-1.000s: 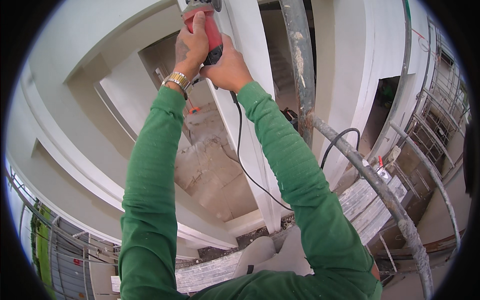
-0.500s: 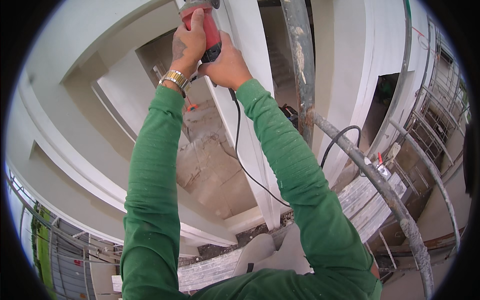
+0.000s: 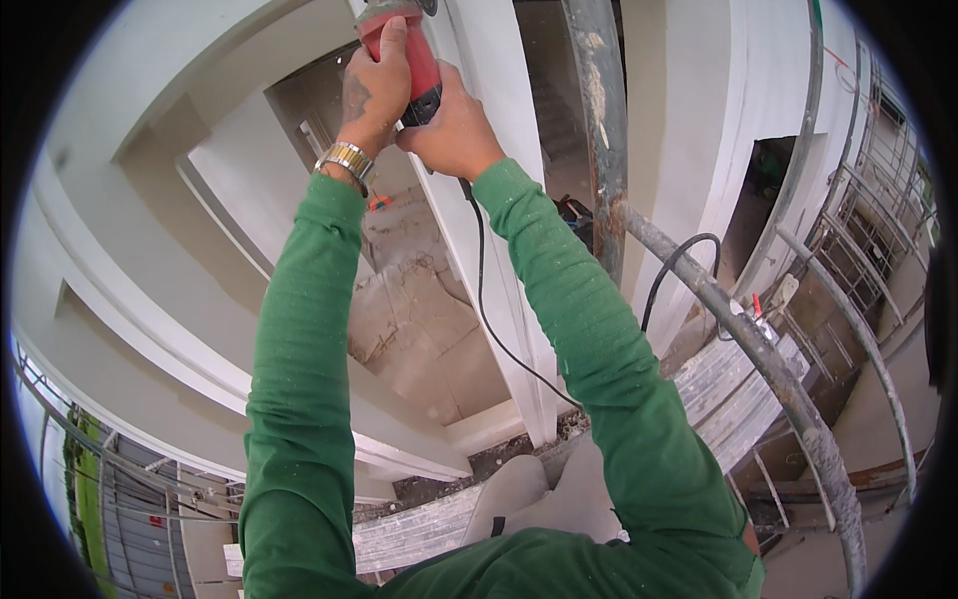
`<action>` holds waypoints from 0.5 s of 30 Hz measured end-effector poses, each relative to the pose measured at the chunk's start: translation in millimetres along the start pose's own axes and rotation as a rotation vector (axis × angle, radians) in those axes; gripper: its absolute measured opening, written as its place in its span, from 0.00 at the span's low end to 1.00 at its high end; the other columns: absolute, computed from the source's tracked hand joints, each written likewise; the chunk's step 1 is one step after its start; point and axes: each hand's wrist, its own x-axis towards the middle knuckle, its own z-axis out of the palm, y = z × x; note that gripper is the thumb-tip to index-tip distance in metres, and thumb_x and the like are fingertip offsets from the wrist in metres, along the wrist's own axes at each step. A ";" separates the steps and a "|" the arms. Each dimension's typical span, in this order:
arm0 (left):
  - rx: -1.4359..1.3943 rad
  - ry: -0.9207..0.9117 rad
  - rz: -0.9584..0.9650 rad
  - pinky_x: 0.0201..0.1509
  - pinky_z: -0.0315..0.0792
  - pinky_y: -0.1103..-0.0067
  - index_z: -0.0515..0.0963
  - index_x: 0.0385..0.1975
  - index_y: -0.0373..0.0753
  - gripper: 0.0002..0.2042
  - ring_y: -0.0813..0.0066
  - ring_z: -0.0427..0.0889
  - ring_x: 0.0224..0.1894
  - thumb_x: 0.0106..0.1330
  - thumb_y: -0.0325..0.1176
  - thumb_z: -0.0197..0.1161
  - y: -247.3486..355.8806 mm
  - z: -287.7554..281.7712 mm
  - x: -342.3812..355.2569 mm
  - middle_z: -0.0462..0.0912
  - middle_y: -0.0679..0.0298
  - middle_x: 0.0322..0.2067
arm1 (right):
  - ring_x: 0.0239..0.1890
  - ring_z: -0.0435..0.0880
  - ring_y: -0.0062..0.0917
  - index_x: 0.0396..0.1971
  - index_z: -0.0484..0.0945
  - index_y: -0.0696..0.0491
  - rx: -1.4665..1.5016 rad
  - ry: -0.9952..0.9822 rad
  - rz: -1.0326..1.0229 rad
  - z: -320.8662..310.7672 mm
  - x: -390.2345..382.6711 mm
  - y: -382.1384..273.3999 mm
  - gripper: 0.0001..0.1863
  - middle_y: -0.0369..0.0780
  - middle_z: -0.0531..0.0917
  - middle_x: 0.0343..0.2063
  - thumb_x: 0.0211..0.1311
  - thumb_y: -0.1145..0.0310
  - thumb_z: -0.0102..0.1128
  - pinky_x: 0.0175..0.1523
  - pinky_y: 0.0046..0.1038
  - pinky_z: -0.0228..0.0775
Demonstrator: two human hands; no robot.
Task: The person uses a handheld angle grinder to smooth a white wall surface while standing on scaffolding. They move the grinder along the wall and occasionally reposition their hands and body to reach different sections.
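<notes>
Both my arms reach up and forward in green sleeves, holding a red and black angle grinder (image 3: 423, 72) at the top of the view. My left hand (image 3: 375, 85) wraps round its red body near the grey head, thumb along the top. Round the black rear end closes my right hand (image 3: 455, 125). The grinder's head lies against or close to the white column edge (image 3: 461, 40); its disc is mostly cut off by the frame. A black power cord (image 3: 481, 270) hangs from the rear and runs down to the right, behind my right arm.
A thick scaffold pole (image 3: 599, 130) stands right of my hands, joined by a slanting pipe (image 3: 738, 324). Whitish scaffold planks (image 3: 743, 399) lie to the right and beneath me. Left is a white wall with an arch (image 3: 150, 140); a dusty floor (image 3: 419, 339) shows far below.
The view has shifted very slightly against the building. Both hands keep their grip on the grinder, which stays nearly in the same place.
</notes>
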 end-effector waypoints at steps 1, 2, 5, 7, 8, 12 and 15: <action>0.001 -0.001 -0.009 0.53 0.78 0.67 0.77 0.56 0.23 0.38 0.55 0.86 0.49 0.73 0.63 0.54 -0.8 1.1 0.7 0.86 0.44 0.47 | 0.49 0.86 0.52 0.70 0.57 0.56 0.003 -0.002 0.008 0.2 1.0 1.0 0.52 0.56 0.86 0.44 0.41 0.66 0.73 0.57 0.41 0.79; 0.003 -0.003 -0.018 0.54 0.78 0.67 0.77 0.56 0.23 0.39 0.55 0.86 0.49 0.73 0.63 0.54 -1.7 2.4 1.4 0.86 0.43 0.48 | 0.49 0.86 0.52 0.70 0.56 0.56 0.003 0.001 0.006 -0.2 1.2 2.4 0.52 0.56 0.86 0.44 0.41 0.66 0.73 0.58 0.41 0.79; 0.000 0.005 -0.026 0.53 0.78 0.67 0.77 0.56 0.22 0.39 0.54 0.87 0.49 0.73 0.63 0.54 6.4 2.1 1.6 0.86 0.42 0.47 | 0.50 0.86 0.52 0.70 0.56 0.56 0.001 0.006 -0.001 -1.2 4.0 -2.1 0.52 0.56 0.86 0.45 0.41 0.66 0.73 0.58 0.40 0.79; 0.010 0.005 -0.023 0.53 0.78 0.67 0.77 0.55 0.22 0.39 0.54 0.86 0.49 0.73 0.63 0.54 5.7 -1.3 3.9 0.86 0.42 0.47 | 0.50 0.86 0.52 0.70 0.57 0.56 -0.004 0.003 0.011 0.6 4.2 -5.2 0.52 0.56 0.86 0.45 0.41 0.66 0.73 0.58 0.40 0.79; 0.019 0.000 -0.018 0.53 0.78 0.67 0.77 0.55 0.22 0.39 0.55 0.86 0.49 0.73 0.63 0.54 2.0 -3.3 8.3 0.86 0.42 0.47 | 0.50 0.86 0.52 0.70 0.57 0.56 -0.002 0.004 0.005 1.6 4.3 -6.5 0.52 0.56 0.86 0.45 0.41 0.66 0.73 0.58 0.40 0.79; -0.004 -0.021 -0.043 0.52 0.78 0.68 0.77 0.55 0.21 0.39 0.58 0.86 0.48 0.72 0.63 0.55 0.8 -3.2 3.6 0.85 0.44 0.47 | 0.49 0.87 0.51 0.70 0.57 0.56 0.016 0.005 -0.002 1.0 -1.3 -5.1 0.52 0.56 0.86 0.45 0.41 0.67 0.73 0.57 0.40 0.79; -0.024 -0.037 -0.109 0.53 0.75 0.77 0.77 0.56 0.24 0.37 0.73 0.81 0.46 0.74 0.62 0.55 10.8 0.1 -15.3 0.84 0.57 0.46 | 0.49 0.87 0.50 0.70 0.57 0.56 0.019 -0.010 0.014 -4.3 -9.7 -0.7 0.51 0.55 0.86 0.45 0.42 0.66 0.73 0.57 0.40 0.79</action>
